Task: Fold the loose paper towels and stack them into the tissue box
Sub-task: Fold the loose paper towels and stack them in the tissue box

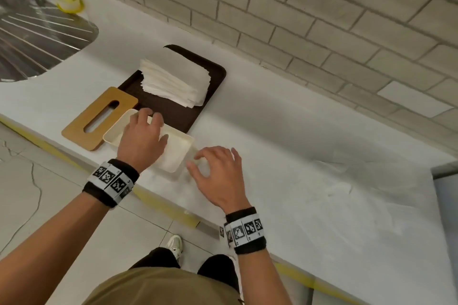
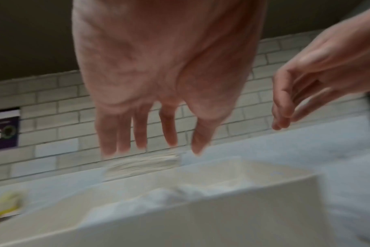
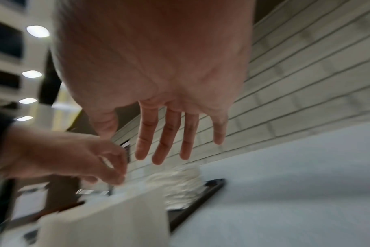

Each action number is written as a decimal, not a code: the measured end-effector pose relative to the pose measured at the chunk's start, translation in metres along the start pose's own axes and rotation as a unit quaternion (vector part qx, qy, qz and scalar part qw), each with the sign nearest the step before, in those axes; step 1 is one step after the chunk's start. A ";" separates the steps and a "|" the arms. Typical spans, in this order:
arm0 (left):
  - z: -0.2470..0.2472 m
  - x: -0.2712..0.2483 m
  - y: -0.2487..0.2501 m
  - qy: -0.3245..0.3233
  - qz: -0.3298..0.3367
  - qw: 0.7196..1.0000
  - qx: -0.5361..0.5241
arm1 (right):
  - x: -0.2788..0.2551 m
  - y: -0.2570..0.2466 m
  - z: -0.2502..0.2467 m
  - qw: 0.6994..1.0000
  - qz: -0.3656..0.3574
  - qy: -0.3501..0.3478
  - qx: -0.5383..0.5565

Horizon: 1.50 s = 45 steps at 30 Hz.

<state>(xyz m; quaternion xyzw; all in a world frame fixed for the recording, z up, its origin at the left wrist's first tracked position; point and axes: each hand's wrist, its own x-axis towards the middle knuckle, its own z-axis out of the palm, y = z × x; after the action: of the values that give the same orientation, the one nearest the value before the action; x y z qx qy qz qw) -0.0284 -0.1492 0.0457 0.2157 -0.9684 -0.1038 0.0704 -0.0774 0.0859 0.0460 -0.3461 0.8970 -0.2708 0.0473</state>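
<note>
The cream tissue box [image 1: 112, 135] lies without its lid on the white counter, near the front edge. A white towel [image 2: 158, 200] lies inside it. My left hand [image 1: 146, 116] hovers over the box with fingers [image 2: 137, 133] extended and holding nothing; the fingertips reach its far rim. My right hand [image 1: 198, 158] is spread just beside the box's right near side, fingers [image 3: 165, 137] straight and empty. A thick stack of loose paper towels [image 1: 176, 79] sits on a dark brown tray [image 1: 213, 86] behind the box.
The wooden slotted lid [image 1: 81, 129] lies flat left of the box. A steel sink drainboard [image 1: 37, 32] and a yellow object [image 1: 70, 0] are at the far left. The tiled wall [image 1: 322, 20] runs behind. Bare counter [image 1: 322, 156] extends to the right.
</note>
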 end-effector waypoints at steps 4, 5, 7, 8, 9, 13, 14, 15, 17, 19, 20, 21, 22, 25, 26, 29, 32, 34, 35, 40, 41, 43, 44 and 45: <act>0.008 -0.032 0.081 0.063 0.083 0.984 -0.146 | -0.067 0.093 -0.052 0.987 0.115 0.108 0.036; 0.017 -0.037 0.104 0.034 0.095 0.981 -0.168 | -0.085 0.122 -0.065 0.981 0.156 0.116 0.028; 0.039 -0.045 0.144 -0.036 0.106 0.976 -0.188 | -0.115 0.178 -0.087 0.967 0.235 0.102 0.000; 0.054 -0.050 0.169 -0.078 0.109 0.974 -0.184 | -0.132 0.208 -0.099 0.956 0.280 0.085 -0.021; 0.068 -0.054 0.192 -0.118 0.105 0.972 -0.175 | -0.144 0.235 -0.109 0.945 0.318 0.068 -0.040; 0.131 -0.072 0.287 -0.241 0.076 0.963 -0.091 | -0.176 0.315 -0.135 0.908 0.404 -0.064 -0.090; 0.145 -0.078 0.309 -0.255 0.072 0.962 -0.064 | -0.179 0.323 -0.135 0.905 0.404 -0.089 -0.100; 0.157 -0.085 0.332 -0.255 0.069 0.963 -0.046 | -0.182 0.331 -0.135 0.906 0.397 -0.101 -0.101; 0.178 -0.094 0.364 -0.243 0.058 0.967 -0.042 | -0.181 0.335 -0.129 0.914 0.375 -0.113 -0.105; 0.192 -0.096 0.387 -0.250 0.044 0.961 -0.115 | -0.181 0.337 -0.127 0.920 0.362 -0.112 -0.097; 0.196 -0.094 0.393 -0.256 0.035 0.949 -0.182 | -0.182 0.339 -0.127 0.924 0.362 -0.101 -0.077; 0.197 -0.090 0.393 -0.260 0.019 0.931 -0.255 | -0.183 0.341 -0.127 0.926 0.365 -0.085 -0.051; 0.196 -0.086 0.391 -0.256 -0.001 0.911 -0.322 | -0.184 0.344 -0.128 0.925 0.373 -0.071 -0.022; 0.180 -0.078 0.369 -0.204 -0.067 0.876 -0.432 | -0.193 0.358 -0.130 0.921 0.385 -0.035 0.046; 0.172 -0.076 0.359 -0.180 -0.086 0.869 -0.453 | -0.195 0.360 -0.132 0.922 0.381 -0.014 0.061; 0.147 -0.070 0.326 -0.103 -0.104 0.868 -0.475 | -0.195 0.358 -0.146 0.929 0.347 0.074 0.100; 0.124 -0.057 0.300 -0.061 -0.080 0.878 -0.469 | -0.188 0.342 -0.170 0.930 0.300 0.135 0.165; 0.112 -0.047 0.291 -0.050 -0.048 0.887 -0.456 | -0.178 0.328 -0.181 0.929 0.259 0.128 0.233; 0.106 -0.043 0.290 -0.046 -0.031 0.889 -0.454 | -0.171 0.322 -0.184 0.923 0.244 0.122 0.272; 0.077 -0.035 0.306 -0.051 0.015 0.863 -0.503 | -0.141 0.289 -0.187 0.866 0.185 0.114 0.450; 0.073 -0.035 0.309 -0.051 0.021 0.861 -0.506 | -0.136 0.281 -0.186 0.852 0.174 0.105 0.482; 0.068 -0.036 0.312 -0.049 0.023 0.866 -0.498 | -0.130 0.267 -0.185 0.825 0.160 0.083 0.536; 0.066 -0.035 0.312 -0.048 0.019 0.871 -0.489 | -0.127 0.261 -0.183 0.819 0.157 0.074 0.547; 0.064 -0.035 0.313 -0.045 0.010 0.874 -0.483 | -0.124 0.258 -0.179 0.817 0.160 0.070 0.549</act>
<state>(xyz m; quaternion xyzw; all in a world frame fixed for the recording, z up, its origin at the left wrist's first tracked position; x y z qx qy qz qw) -0.1345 0.1540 0.0524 0.1399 -0.8017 -0.5679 0.1232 -0.1854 0.4055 0.0516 -0.0946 0.6431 -0.7306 0.2089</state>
